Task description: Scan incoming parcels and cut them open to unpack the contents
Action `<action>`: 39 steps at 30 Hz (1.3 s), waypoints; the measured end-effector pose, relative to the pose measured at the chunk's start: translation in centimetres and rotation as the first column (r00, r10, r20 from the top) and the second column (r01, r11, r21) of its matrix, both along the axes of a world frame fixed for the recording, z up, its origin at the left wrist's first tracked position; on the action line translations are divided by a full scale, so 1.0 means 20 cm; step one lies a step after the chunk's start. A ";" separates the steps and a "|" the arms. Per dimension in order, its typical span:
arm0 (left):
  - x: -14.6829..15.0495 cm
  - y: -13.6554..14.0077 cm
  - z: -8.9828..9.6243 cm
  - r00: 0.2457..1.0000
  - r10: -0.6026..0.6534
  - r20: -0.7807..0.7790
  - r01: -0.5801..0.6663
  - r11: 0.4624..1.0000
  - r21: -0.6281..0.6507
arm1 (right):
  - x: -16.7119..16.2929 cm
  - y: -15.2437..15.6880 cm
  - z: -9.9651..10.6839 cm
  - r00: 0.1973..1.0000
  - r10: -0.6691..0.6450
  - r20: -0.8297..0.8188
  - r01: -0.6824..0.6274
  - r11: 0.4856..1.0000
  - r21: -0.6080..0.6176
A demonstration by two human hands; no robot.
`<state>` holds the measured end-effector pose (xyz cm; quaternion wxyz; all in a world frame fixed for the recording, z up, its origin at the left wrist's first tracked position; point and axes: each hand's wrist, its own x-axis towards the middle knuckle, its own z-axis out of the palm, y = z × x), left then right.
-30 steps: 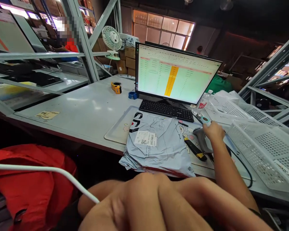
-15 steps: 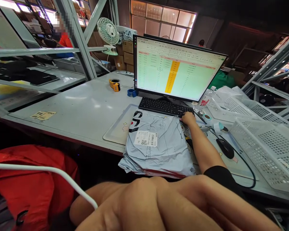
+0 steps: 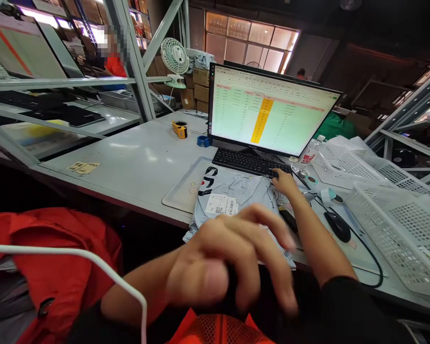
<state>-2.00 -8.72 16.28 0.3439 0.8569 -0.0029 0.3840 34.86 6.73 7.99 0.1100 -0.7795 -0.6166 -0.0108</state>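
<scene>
My left hand [image 3: 232,258] is raised close to the camera, in front of a grey plastic mailing bag [image 3: 251,184]. Its fingers are spread and loosely bent, slightly blurred, with nothing in them. The bag lies at the desk's front edge with a white printed label [image 3: 220,204] on top; the left hand hides its lower part. Farther back, my right hand [image 3: 284,182] rests at the right end of a black keyboard [image 3: 241,161], its fingers reaching onto the keys and holding nothing. A monitor [image 3: 232,105] behind the keyboard displays a spreadsheet with an orange column.
To the right lie a black mouse [image 3: 337,226], a handheld device [image 3: 326,195] and white perforated baskets [image 3: 401,229]. Yellow tape [image 3: 179,130] and blue tape [image 3: 203,141] sit left of the monitor. A white cable [image 3: 75,252] crosses before red fabric [image 3: 68,229]. Metal posts [image 3: 129,62] frame the desk.
My left hand has pulled away from right in front of the camera, and its fingers now show. The right hand stays at the keyboard. The highlighted spreadsheet cell has shifted right.
</scene>
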 end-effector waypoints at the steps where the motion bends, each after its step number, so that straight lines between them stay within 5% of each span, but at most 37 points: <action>1: 0.02 0.03 -0.04 1.000 -0.005 0.017 0.005 1.000 -0.015 | 0.01 -0.11 -0.02 0.999 0.034 -0.009 -0.034 0.998 0.049; 4: 0.07 0.11 -0.25 0.951 0.194 -0.240 -0.176 0.980 0.094 | 0.06 -0.47 -0.13 0.996 0.081 -0.032 -0.075 0.983 0.169; 6: 0.10 0.14 -0.44 0.751 0.417 -0.511 -0.309 0.907 0.287 | 0.09 -0.69 -0.24 0.996 0.081 -0.026 -0.073 0.975 0.211; 8: 0.11 0.14 -0.59 0.570 0.565 -0.597 -0.363 0.825 0.433 | 0.11 -0.85 -0.35 0.996 0.085 -0.009 -0.081 0.971 0.224; 10: 0.11 0.13 -0.67 0.507 0.633 -0.585 -0.380 0.773 0.508 | 0.11 -0.94 -0.44 0.995 0.094 0.013 -0.095 0.969 0.227; 15: 0.03 0.19 -0.57 0.594 0.652 -0.471 -0.551 0.756 0.352 | 0.05 -0.94 -0.51 0.999 0.046 0.016 -0.049 0.963 0.267; 17: -0.04 0.24 -0.48 0.608 0.722 -0.330 -0.715 0.679 0.169 | 0.04 -0.93 -0.51 0.999 0.037 -0.012 -0.031 0.952 0.304; 21: -0.15 0.35 -0.37 0.445 0.895 -0.001 -0.865 0.430 -0.261 | 0.02 -0.97 -0.43 0.980 0.045 -0.196 0.055 0.877 0.477; 23: -0.18 0.40 -0.36 0.370 0.924 0.090 -0.837 0.374 -0.399 | -0.01 -1.01 -0.33 0.937 0.072 -0.342 0.130 0.837 0.532; 26: -0.18 0.45 -0.42 0.376 0.924 0.074 -0.780 0.359 -0.513 | -0.16 -1.05 -0.08 0.882 0.227 -0.412 0.084 0.787 0.612; 29: -0.13 0.47 -0.49 0.449 0.893 0.037 -0.732 0.391 -0.558 | -0.39 -1.02 0.21 0.858 0.476 -0.192 -0.204 0.660 0.723; 32: -0.09 0.47 -0.53 0.514 0.856 0.057 -0.708 0.461 -0.535 | -0.61 -0.92 0.39 0.783 0.621 0.018 -0.467 0.570 0.676; 35: -0.11 0.47 -0.55 0.518 0.854 0.052 -0.705 0.461 -0.538 | -0.72 -0.82 0.41 0.779 0.622 0.077 -0.555 0.628 0.545; 39: -0.22 0.52 -0.64 0.460 0.887 -0.039 -0.703 0.337 -0.626 | -0.64 -0.81 0.23 0.853 0.511 0.103 -0.518 0.808 0.282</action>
